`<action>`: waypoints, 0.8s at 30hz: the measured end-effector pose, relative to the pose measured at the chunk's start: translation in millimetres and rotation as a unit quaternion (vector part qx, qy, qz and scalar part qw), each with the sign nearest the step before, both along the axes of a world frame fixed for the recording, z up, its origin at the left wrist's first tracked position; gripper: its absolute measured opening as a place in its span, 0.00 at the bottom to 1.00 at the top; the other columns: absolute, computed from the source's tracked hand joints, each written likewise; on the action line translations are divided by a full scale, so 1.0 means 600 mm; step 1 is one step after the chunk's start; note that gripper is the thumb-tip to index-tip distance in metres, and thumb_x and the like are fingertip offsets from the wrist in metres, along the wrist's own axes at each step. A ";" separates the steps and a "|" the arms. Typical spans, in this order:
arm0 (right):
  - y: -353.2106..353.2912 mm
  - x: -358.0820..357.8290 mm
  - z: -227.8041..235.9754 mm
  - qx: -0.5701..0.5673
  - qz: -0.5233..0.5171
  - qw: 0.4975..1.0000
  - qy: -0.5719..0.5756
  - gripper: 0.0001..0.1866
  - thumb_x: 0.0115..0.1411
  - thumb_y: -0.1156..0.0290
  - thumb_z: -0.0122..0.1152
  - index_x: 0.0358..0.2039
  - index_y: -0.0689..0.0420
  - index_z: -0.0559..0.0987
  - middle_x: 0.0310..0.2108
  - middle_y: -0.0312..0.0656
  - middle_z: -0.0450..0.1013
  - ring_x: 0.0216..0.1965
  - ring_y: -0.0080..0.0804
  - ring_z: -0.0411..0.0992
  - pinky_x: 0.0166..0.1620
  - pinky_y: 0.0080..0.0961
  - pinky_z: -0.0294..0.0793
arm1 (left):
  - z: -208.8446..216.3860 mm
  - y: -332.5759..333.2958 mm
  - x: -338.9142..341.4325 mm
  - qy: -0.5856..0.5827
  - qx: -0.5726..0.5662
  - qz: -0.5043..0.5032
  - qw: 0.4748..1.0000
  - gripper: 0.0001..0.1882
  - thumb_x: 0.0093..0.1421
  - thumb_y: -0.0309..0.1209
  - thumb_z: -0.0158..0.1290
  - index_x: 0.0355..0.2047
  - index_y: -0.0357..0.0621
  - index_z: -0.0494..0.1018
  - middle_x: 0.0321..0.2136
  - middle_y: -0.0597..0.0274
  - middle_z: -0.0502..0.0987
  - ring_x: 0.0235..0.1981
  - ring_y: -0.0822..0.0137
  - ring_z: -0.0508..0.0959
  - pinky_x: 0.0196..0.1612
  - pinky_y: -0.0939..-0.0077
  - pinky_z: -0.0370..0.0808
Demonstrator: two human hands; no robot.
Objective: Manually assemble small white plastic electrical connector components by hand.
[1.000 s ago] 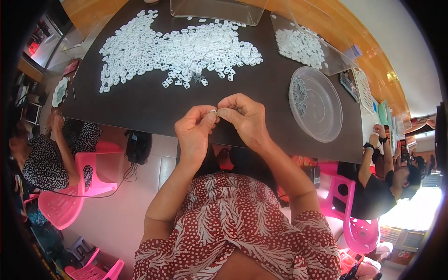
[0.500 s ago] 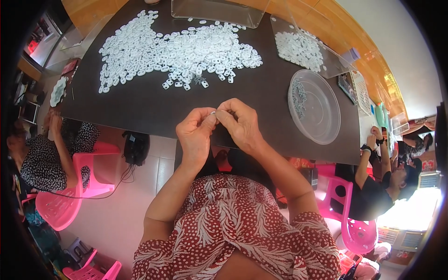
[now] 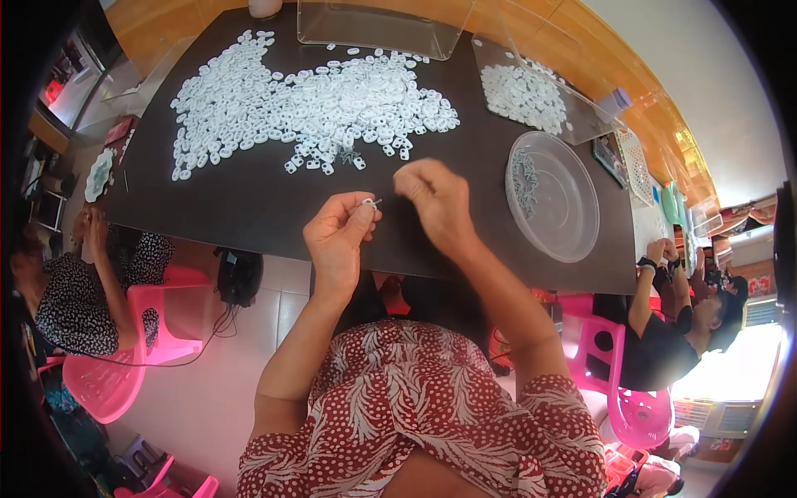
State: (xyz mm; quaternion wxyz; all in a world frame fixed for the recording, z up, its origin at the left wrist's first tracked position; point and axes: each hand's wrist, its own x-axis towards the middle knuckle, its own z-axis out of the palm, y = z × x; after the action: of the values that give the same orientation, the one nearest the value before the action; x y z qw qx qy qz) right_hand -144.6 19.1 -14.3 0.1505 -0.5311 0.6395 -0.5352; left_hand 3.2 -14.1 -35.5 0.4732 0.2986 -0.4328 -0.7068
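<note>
Desk (image 3: 249, 199) is carrying a white pile (image 3: 340, 100); the left hand (image 3: 332, 241) is pinching a white piece (image 3: 369, 202) above it. The right hand (image 3: 436, 203) is hovering nearby, curled (too blurred to tell its grip).

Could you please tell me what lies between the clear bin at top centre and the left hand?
In the head view, a wide spread of small white pieces lies between them, then dark tabletop up to the left hand.
</note>
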 end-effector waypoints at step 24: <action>-0.113 -0.053 0.001 -0.006 0.000 0.943 0.333 0.07 0.47 0.74 0.62 0.28 0.57 0.76 0.24 0.42 0.71 0.29 0.38 0.69 0.32 0.32 0.68 | -0.004 0.009 0.005 0.015 -0.005 0.000 1.000 0.09 0.57 0.24 0.54 0.37 0.32 0.73 0.27 0.60 0.77 0.24 0.77 0.72 0.29 0.86 0.68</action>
State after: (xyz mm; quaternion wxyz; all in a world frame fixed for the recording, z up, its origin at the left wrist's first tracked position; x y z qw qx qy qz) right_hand -176.6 -48.6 -13.8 -0.0746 -0.6797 0.6501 -0.3313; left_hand 6.5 -8.8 -37.9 0.4814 0.2852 -0.4292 -0.7090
